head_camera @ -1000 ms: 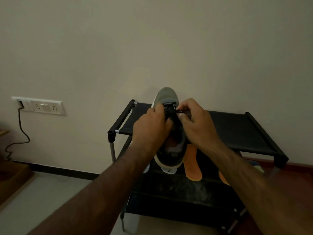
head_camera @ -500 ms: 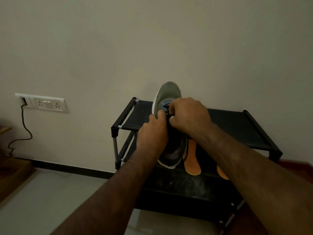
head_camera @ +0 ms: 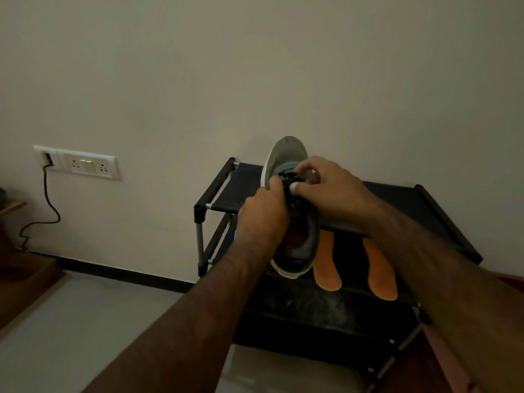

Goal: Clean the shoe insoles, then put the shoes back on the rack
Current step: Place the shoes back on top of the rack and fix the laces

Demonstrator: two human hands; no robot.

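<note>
R hand [head_camera: 326, 188] uncurled a bit vs 0.5s ago. Shoe [head_camera: 286, 154] over rack [head_camera: 411, 205], 2 orange insoles [head_camera: 326, 265] on shelf beside heel. R thumb+fingers pinch laces [head_camera: 287, 177]; L hand [head_camera: 263, 219] grips shoe.

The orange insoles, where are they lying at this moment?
In the head view, the two orange insoles lie side by side on the lower shelf of the rack, under its top shelf, just right of the held shoe.

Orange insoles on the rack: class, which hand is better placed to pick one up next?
Probably the right hand: both orange insoles lie right of the shoe, under that arm, while the left hand grips the shoe.
</note>
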